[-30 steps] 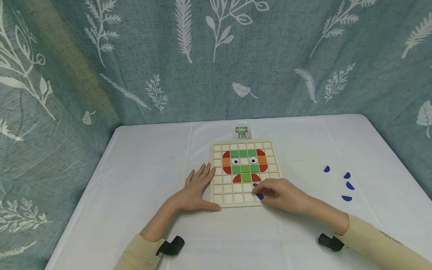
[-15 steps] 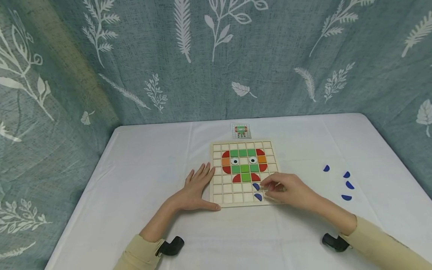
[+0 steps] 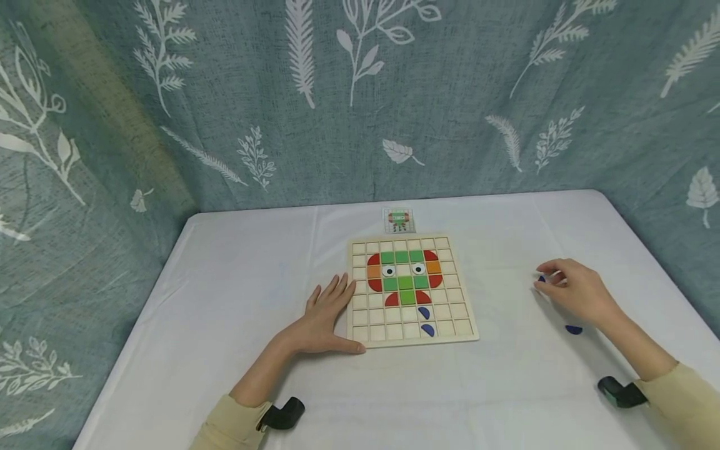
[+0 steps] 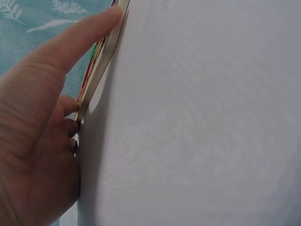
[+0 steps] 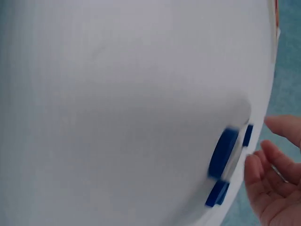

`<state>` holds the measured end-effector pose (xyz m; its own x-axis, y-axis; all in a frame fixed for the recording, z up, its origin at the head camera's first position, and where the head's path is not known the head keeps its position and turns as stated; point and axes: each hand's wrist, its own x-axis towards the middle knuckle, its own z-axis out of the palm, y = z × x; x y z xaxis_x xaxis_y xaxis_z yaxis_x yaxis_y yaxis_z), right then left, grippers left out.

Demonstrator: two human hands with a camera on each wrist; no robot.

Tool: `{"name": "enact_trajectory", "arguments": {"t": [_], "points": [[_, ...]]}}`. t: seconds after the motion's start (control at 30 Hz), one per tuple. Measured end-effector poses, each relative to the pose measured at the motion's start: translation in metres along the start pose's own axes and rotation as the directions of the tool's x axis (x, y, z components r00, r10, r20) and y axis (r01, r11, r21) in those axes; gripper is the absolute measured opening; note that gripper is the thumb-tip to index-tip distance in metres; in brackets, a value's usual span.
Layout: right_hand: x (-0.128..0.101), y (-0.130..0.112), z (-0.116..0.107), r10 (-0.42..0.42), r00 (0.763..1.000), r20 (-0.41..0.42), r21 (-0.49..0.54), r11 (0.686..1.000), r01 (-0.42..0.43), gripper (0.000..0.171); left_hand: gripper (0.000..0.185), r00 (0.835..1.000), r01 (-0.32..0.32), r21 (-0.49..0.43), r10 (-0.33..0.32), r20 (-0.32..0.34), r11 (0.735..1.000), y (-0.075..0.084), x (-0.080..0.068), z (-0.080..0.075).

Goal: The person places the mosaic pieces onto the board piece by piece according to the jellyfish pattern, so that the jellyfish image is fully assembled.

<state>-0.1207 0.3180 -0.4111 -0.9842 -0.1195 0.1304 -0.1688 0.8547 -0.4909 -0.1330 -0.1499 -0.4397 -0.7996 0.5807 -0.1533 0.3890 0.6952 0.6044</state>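
My left hand lies spread at the left side of a wooden grid board, thumb and fingertips on its frame. In the left wrist view the thumb rests along the board's edge. Red, orange and green pieces and two eye tiles form a face on the board. Below it, two blue half-round pieces lie in the grid. Far to the right, my right hand hovers low, thumb and fingers apart, its fingertips around a small blue half-round piece. The right wrist view shows its fingers holding nothing.
Another blue half-round piece lies under the right wrist; others are hidden by that hand in the head view. A small picture card lies behind the board. The white tablecloth reaches a leaf-patterned curtain.
The right hand has left the board's two blue pieces and moved right to the loose blue pieces. The left hand stays in place on the board's edge.
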Motion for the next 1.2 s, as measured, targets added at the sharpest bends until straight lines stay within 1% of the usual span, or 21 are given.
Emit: {"name": "enact_trajectory", "arguments": {"t": [0.07,0.13,0.3,0.43,0.53,0.63,0.77,0.83,0.93,1.07,1.2], "points": [[0.001,0.005,-0.001,0.041,0.998,0.038,-0.001,0.999,-0.041,0.03,0.12,1.0,0.001,-0.002,-0.001,0.0,1.0,0.0,0.0,0.0],[0.003,0.008,-0.001,0.061,0.996,0.064,0.004,0.998,-0.062,0.03,0.12,1.0,0.003,-0.005,-0.003,0.002,1.0,0.001,-0.001,0.0],[0.006,0.009,0.002,0.039,0.995,0.09,0.046,0.998,-0.044,0.027,0.119,1.0,0.006,-0.008,-0.006,0.007,1.0,0.003,-0.001,0.0],[0.006,0.007,0.004,0.027,0.994,0.106,0.073,0.997,-0.034,0.029,0.119,1.0,0.002,-0.005,-0.002,0.008,1.0,0.002,0.0,0.0],[0.007,0.005,0.007,0.005,0.995,0.096,0.086,0.996,-0.013,0.031,0.119,1.0,0.002,0.001,-0.002,0.008,1.0,0.001,0.0,0.0],[0.008,-0.005,0.013,-0.033,0.995,0.093,0.11,0.994,0.022,0.031,0.12,1.0,0.005,0.002,-0.005,0.007,1.0,0.001,0.0,-0.001],[0.013,-0.034,0.028,-0.097,0.987,0.127,0.175,0.982,0.074,0.031,0.12,1.0,0.008,0.007,-0.008,0.006,1.0,0.0,0.0,-0.001],[0.016,-0.051,0.037,-0.137,0.979,0.151,0.214,0.971,0.103,0.031,0.12,1.0,0.009,0.008,-0.009,0.005,1.0,0.0,0.0,-0.001],[0.019,-0.077,0.051,-0.207,0.959,0.191,0.284,0.947,0.148,0.031,0.12,1.0,0.01,0.008,-0.01,0.006,1.0,0.0,0.001,-0.001],[0.022,-0.105,0.067,-0.302,0.922,0.243,0.374,0.906,0.198,0.03,0.12,1.0,0.012,0.009,-0.012,0.006,1.0,0.0,0.001,-0.001],[0.026,-0.123,0.081,-0.372,0.886,0.278,0.42,0.876,0.236,0.03,0.12,1.0,0.007,0.009,-0.007,0.002,1.0,0.001,0.001,-0.002]]}}
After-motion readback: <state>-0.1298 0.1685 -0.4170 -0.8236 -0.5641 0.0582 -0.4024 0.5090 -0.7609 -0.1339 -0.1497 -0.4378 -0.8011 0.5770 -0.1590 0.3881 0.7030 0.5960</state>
